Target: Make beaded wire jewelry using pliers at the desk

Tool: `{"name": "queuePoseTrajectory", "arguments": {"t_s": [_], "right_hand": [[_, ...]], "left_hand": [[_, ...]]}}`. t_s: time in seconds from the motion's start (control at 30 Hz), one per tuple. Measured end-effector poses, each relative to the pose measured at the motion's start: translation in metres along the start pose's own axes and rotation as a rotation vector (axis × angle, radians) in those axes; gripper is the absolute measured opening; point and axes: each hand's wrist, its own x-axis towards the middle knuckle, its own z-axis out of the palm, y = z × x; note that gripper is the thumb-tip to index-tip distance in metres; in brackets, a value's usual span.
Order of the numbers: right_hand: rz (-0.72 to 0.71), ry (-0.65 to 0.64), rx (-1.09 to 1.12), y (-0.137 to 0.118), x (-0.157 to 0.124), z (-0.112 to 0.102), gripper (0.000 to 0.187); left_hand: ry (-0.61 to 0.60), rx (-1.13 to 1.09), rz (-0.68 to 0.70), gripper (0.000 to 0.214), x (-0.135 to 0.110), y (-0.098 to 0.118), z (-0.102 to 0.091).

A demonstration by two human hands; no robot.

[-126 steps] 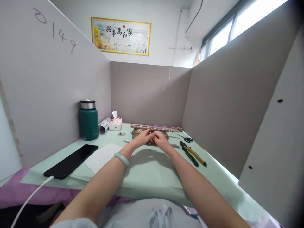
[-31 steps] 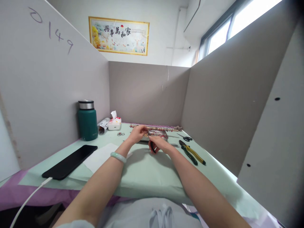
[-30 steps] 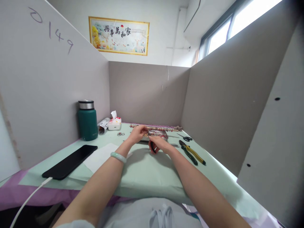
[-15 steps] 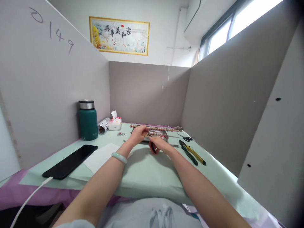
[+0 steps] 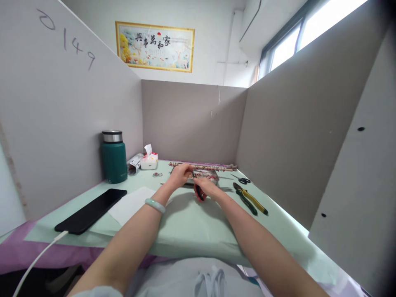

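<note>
My left hand point(image 5: 178, 175) is curled in a pinch at the near left edge of a small metal tray of beads point(image 5: 208, 175); what it pinches is too small to make out. My right hand point(image 5: 208, 187) is closed on a small dark-handled tool point(image 5: 198, 192), its tip pointing toward my left fingers. A pale green bangle point(image 5: 154, 204) sits on my left wrist. A long beaded strand point(image 5: 213, 168) lies behind the tray.
Green-and-yellow pliers point(image 5: 250, 199) and small scissors point(image 5: 242, 179) lie right of the tray. A green flask point(image 5: 114, 157), a tissue pack point(image 5: 149, 160), a black phone point(image 5: 91, 210) on a cable and white paper point(image 5: 131, 203) sit at left. Grey partition walls enclose the green mat point(image 5: 192, 227).
Since 4.2 s ago my hands have parted: the left stayed at the tray edge, the right drew back slightly with the dark tool. Over the last second, almost nothing moved.
</note>
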Motion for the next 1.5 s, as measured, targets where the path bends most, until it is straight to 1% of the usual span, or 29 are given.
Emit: {"name": "queuePoseTrajectory", "arguments": {"t_s": [0.17,0.27,0.33,0.4,0.53,0.6,0.67,0.73,0.8,0.87,0.93,1.0,1.1,1.17,1.2,1.27,1.3,1.33,1.4,1.47,1.5], "right_hand": [[0.026,-0.029,0.053,0.002,0.003,-0.001,0.046],[0.044,-0.065,0.112,0.003,0.004,-0.003,0.047],[0.038,-0.094,0.141,0.004,0.003,-0.004,0.046],[0.028,-0.106,0.143,0.006,0.003,-0.005,0.046],[-0.031,-0.053,0.108,0.007,0.004,-0.006,0.046],[-0.08,-0.04,0.068,0.006,0.004,-0.005,0.046],[-0.097,-0.023,0.018,0.006,0.005,-0.005,0.044],[-0.059,0.024,-0.012,0.006,0.006,-0.005,0.039],[-0.032,0.075,-0.01,0.007,0.007,-0.006,0.034],[-0.042,0.089,-0.033,0.01,0.007,-0.007,0.031],[-0.073,0.077,-0.144,0.012,0.007,-0.008,0.03],[-0.097,0.096,-0.355,0.014,0.006,-0.007,0.031],[-0.163,0.19,-0.692,0.015,0.005,-0.006,0.029],[-0.194,0.235,-0.819,0.015,0.005,-0.005,0.026],[-0.197,0.249,-0.843,0.015,0.005,-0.005,0.025],[-0.208,0.296,-0.811,0.015,0.006,-0.006,0.025],[-0.224,0.328,-0.743,0.014,0.008,-0.007,0.027],[-0.241,0.36,-0.634,0.014,0.009,-0.008,0.029],[-0.266,0.394,-0.345,0.013,0.013,-0.008,0.031],[-0.283,0.377,-0.097,0.012,0.015,-0.008,0.028],[-0.298,0.355,-0.025,0.012,0.016,-0.008,0.026]], "left_hand": [[0.005,0.073,0.024,0.015,0.0,0.001,0.0],[0.011,0.063,-0.02,0.014,0.0,0.006,-0.001],[0.023,-0.006,-0.09,0.011,0.001,0.008,-0.002],[0.053,-0.148,-0.198,0.009,0.003,0.01,-0.003],[0.125,-0.523,-0.478,0.007,0.005,0.012,-0.007],[0.132,-0.632,-0.566,0.01,0.005,0.015,-0.01],[0.13,-0.697,-0.61,0.014,0.004,0.018,-0.012],[0.121,-0.736,-0.633,0.018,0.003,0.021,-0.014],[0.106,-0.747,-0.646,0.02,0.002,0.024,-0.015],[0.091,-0.74,-0.654,0.02,0.002,0.025,-0.015],[0.085,-0.73,-0.661,0.019,0.002,0.025,-0.015],[0.08,-0.729,-0.661,0.017,0.002,0.025,-0.015],[0.07,-0.714,-0.661,0.015,0.002,0.025,-0.015],[0.055,-0.695,-0.669,0.015,0.001,0.025,-0.015],[0.045,-0.685,-0.672,0.015,0.001,0.025,-0.015],[0.021,-0.673,-0.67,0.016,0.001,0.025,-0.013],[0.008,-0.668,-0.666,0.016,0.001,0.025,-0.012],[-0.005,-0.659,-0.663,0.016,0.0,0.025,-0.011],[-0.037,-0.634,-0.663,0.016,-0.002,0.025,-0.007],[-0.07,-0.609,-0.671,0.016,-0.003,0.025,-0.003],[-0.084,-0.608,-0.676,0.017,-0.004,0.025,-0.002]]}}
